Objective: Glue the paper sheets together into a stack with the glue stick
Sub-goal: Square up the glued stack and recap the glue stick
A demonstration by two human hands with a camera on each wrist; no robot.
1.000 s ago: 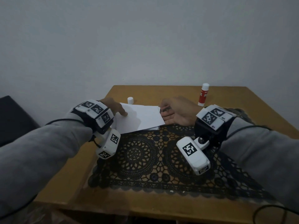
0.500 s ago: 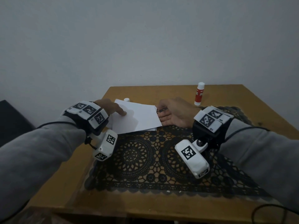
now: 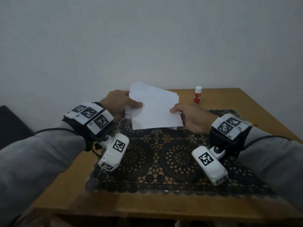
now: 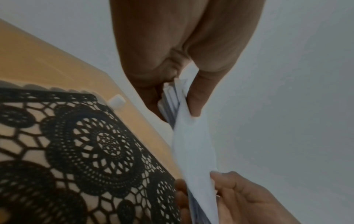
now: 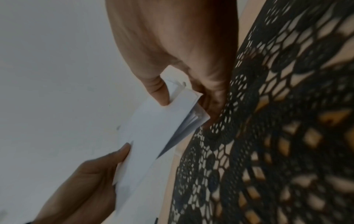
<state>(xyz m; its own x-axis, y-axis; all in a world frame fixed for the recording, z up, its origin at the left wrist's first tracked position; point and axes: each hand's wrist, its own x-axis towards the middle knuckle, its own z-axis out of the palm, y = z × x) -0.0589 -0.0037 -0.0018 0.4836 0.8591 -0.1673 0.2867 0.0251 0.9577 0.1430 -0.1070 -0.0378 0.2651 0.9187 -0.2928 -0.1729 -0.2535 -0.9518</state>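
A stack of white paper sheets [image 3: 154,108] is raised off the table and tilted up, held at both sides. My left hand [image 3: 121,104] pinches its left edge, thumb on top; the left wrist view shows the sheets [image 4: 191,145] fanned between thumb and fingers. My right hand [image 3: 188,118] pinches the right edge, thumb on top, and the paper stack's corner [image 5: 162,121] shows there between thumb and fingers. A red glue stick [image 3: 197,95] with a white cap stands upright on the table behind the right hand, untouched.
The wooden table [image 3: 246,105] carries a black lace mat [image 3: 164,158] under my wrists. A small white cap [image 4: 116,101] lies on the table by the mat's far left corner. A pale wall rises right behind the table. A dark object [image 3: 9,125] sits at far left.
The paper stack lay flat on the table under both hands; now both hands have lifted it and tilted its far edge up. The head view has shifted slightly.
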